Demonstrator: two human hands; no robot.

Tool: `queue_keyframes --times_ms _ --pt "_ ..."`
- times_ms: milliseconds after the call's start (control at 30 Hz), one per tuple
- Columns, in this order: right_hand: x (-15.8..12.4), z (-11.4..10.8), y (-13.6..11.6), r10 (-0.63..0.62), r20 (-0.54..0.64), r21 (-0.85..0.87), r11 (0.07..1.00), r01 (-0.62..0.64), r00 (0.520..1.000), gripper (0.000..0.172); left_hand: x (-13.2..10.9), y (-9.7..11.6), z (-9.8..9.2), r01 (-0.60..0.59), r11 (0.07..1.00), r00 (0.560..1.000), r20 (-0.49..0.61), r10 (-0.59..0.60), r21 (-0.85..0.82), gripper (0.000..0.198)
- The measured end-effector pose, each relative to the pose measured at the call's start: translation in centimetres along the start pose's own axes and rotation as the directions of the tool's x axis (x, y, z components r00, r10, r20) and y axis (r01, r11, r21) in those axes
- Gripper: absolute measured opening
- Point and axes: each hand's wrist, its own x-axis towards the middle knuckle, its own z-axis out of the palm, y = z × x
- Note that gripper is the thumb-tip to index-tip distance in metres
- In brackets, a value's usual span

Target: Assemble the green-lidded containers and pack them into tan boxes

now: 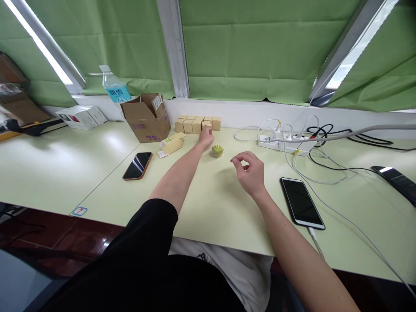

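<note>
My left hand reaches to the back of the table, its fingers closed on a small cardboard box at the front of a group of similar small boxes. Just below that hand stands a small clear container with a green lid, touched by neither hand. My right hand hovers above the table to the right of the container. Its fingers are loosely curled with the thumb near the index finger, and nothing shows between them.
An opened pale yellow carton lies before a brown cardboard box. Phones lie at left and right. A power strip with tangled cables spreads at the back right. Behind the brown box stands a bottle.
</note>
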Motion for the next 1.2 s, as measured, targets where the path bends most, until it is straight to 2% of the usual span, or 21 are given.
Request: queue_keyframes --times_ms 133,267,433,500,567,633,733,767,867,933,1033,1133,1200 --pt "0.0 0.1 -0.1 -0.017 0.012 -0.005 1.000 0.018 1.000 0.020 0.1 -0.1 -0.9 -0.010 0.999 1.000 0.003 0.010 0.039 0.061" --pt "-0.1 0.2 -0.1 -0.031 0.023 -0.013 0.999 0.031 0.999 0.020 -1.0 -0.2 -1.8 -0.020 0.997 1.000 -0.002 0.021 0.076 0.066" --pt "-0.3 0.5 0.6 -0.013 0.091 -0.089 0.996 0.021 0.996 0.018 -4.1 -0.3 -3.6 -0.069 0.985 0.998 0.016 0.068 0.158 0.041" --pt "-0.4 0.7 1.1 0.009 0.171 -0.190 0.981 0.024 0.985 0.017 -5.6 -0.5 -5.4 -0.103 0.972 0.995 0.034 0.098 0.213 0.028" --pt "-0.6 1.0 1.4 0.032 0.273 -0.311 0.949 0.056 0.961 0.018 -7.1 -0.7 -8.0 -0.132 0.947 0.991 0.037 0.127 0.292 0.020" --pt "-0.8 1.4 1.4 0.060 0.363 -0.418 0.902 0.105 0.930 0.020 -8.2 -1.0 -11.1 -0.138 0.911 0.988 -0.010 0.154 0.389 0.032" --pt "-1.2 1.8 0.6 0.151 0.444 -0.533 0.837 0.125 0.883 0.020 -9.1 -1.5 -15.8 -0.079 0.818 0.983 -0.094 0.161 0.570 0.069" --pt "-1.3 1.9 0.2 0.189 0.460 -0.562 0.819 0.119 0.868 0.021 -9.1 -1.7 -17.0 -0.052 0.795 0.985 -0.099 0.139 0.604 0.075" --pt "-1.6 2.0 -1.0 0.256 0.492 -0.615 0.778 0.124 0.832 0.022 -8.9 -2.4 -19.4 0.023 0.735 0.998 -0.062 0.026 0.678 0.072" --pt "-1.8 2.0 -1.4 0.260 0.508 -0.633 0.759 0.151 0.821 0.022 -8.9 -2.7 -19.7 0.045 0.717 0.999 -0.037 -0.027 0.695 0.065" --pt "-2.0 2.2 -1.3 0.251 0.525 -0.640 0.746 0.182 0.813 0.024 -9.7 -2.8 -18.9 0.051 0.709 0.999 -0.043 -0.030 0.703 0.059" --pt "-2.1 2.3 -1.0 0.231 0.503 -0.608 0.779 0.150 0.833 0.022 -11.7 -1.8 -17.0 -0.028 0.759 0.988 -0.097 0.120 0.650 0.056" --pt "-2.1 2.4 -0.7 0.185 0.470 -0.486 0.871 0.078 0.863 0.032 -13.5 -0.4 -15.5 -0.136 0.805 0.958 -0.130 0.255 0.578 0.058"
